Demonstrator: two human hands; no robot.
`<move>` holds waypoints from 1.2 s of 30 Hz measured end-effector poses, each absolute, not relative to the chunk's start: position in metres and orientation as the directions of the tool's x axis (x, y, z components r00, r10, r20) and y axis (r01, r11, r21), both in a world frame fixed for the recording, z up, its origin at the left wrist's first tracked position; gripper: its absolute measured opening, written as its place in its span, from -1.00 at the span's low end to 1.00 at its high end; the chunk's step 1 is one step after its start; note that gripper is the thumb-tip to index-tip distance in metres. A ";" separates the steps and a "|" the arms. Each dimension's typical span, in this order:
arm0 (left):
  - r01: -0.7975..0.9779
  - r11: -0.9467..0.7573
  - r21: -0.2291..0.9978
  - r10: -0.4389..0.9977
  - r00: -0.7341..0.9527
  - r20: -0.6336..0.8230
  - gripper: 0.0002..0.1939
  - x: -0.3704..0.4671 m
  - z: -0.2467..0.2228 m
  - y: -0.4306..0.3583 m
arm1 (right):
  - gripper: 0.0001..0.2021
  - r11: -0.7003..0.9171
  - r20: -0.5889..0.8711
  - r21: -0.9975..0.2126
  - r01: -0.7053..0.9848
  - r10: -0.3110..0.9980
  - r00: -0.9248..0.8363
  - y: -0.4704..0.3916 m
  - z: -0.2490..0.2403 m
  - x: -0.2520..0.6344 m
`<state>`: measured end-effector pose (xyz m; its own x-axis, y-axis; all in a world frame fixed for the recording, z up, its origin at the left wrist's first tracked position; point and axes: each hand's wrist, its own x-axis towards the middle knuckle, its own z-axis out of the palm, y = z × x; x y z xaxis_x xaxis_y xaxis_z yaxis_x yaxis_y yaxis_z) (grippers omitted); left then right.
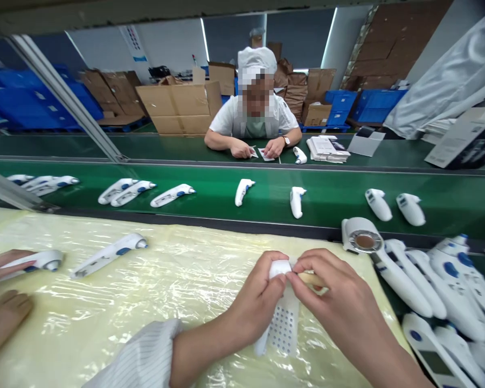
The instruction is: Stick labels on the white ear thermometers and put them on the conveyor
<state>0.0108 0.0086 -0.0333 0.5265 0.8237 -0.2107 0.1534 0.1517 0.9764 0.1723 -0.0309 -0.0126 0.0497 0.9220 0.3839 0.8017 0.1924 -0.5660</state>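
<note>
Over the yellow-covered desk [145, 302], the left hand [258, 302] grips a white thermometer [278, 269] by its rounded head. The right hand [331, 296] pinches a sheet of small dot stickers [283, 326] against it.

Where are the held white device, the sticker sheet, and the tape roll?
white device [280, 268], head view, its rounded top end.
sticker sheet [283, 326], head view, its dotted middle.
tape roll [364, 240], head view, its brown core.
</note>
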 end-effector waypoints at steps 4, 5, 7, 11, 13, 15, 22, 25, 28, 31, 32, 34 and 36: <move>0.232 0.114 0.966 0.885 0.418 -0.205 -0.77 0.009 -0.028 0.035 | -0.78 0.216 0.509 -0.479 0.851 0.858 0.069 -0.032 -0.013 0.192; 0.268 0.105 0.958 0.909 0.364 -0.202 -0.76 0.008 -0.026 0.051 | -0.76 0.214 0.528 -0.465 0.859 0.846 0.076 -0.032 -0.013 0.197; 0.344 0.076 0.936 0.957 0.239 -0.166 -0.73 0.007 -0.022 0.095 | -0.74 0.210 0.543 -0.458 0.864 0.835 0.085 -0.032 -0.011 0.202; 0.484 0.037 0.874 0.996 0.056 -0.074 -0.70 -0.001 -0.018 0.193 | -0.71 0.257 0.572 -0.483 0.837 0.816 0.080 -0.030 -0.009 0.197; 0.576 0.023 0.817 0.999 0.006 -0.032 -0.65 -0.006 -0.018 0.226 | -0.70 0.296 0.593 -0.472 0.830 0.803 0.052 -0.028 -0.012 0.194; 0.663 0.007 0.749 1.000 -0.021 0.010 -0.64 -0.012 -0.017 0.244 | -0.74 0.312 0.598 -0.452 0.836 0.801 0.024 -0.025 -0.018 0.195; 0.774 -0.214 0.596 0.976 0.151 0.154 -0.65 -0.009 -0.007 0.207 | -0.78 0.193 0.403 -0.516 0.834 0.914 0.038 -0.033 -0.035 0.209; 0.646 -0.446 0.620 0.875 0.462 0.147 -0.74 -0.007 -0.014 0.143 | -0.79 0.068 0.229 -0.608 0.791 0.969 0.092 -0.046 -0.038 0.205; 0.422 -0.625 0.657 0.613 0.786 0.079 -0.64 -0.014 -0.031 0.069 | -0.83 0.040 0.117 -0.602 0.798 0.992 0.038 -0.055 -0.041 0.197; 0.338 -0.715 0.612 0.456 0.889 0.040 -0.37 -0.018 -0.050 0.022 | -0.85 0.091 0.111 -0.493 0.865 0.993 -0.042 -0.060 -0.044 0.188; 0.363 -0.722 0.589 0.465 0.885 0.025 -0.35 -0.017 -0.054 0.015 | -0.84 0.107 0.119 -0.460 0.882 0.991 -0.058 -0.060 -0.045 0.186; 0.432 -0.718 0.546 0.512 0.859 -0.007 -0.36 -0.015 -0.060 0.011 | -0.82 0.127 0.128 -0.424 0.897 0.989 -0.079 -0.061 -0.047 0.183; 0.479 -0.712 0.513 0.543 0.839 -0.028 -0.37 -0.013 -0.060 0.011 | -0.82 0.130 0.123 -0.416 0.900 0.989 -0.086 -0.060 -0.049 0.181</move>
<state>-0.0135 0.0113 -0.0603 0.8390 0.5434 -0.0285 0.4788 -0.7124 0.5130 0.1814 -0.0599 -0.0491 -0.0856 0.9887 0.1228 0.9003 0.1296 -0.4156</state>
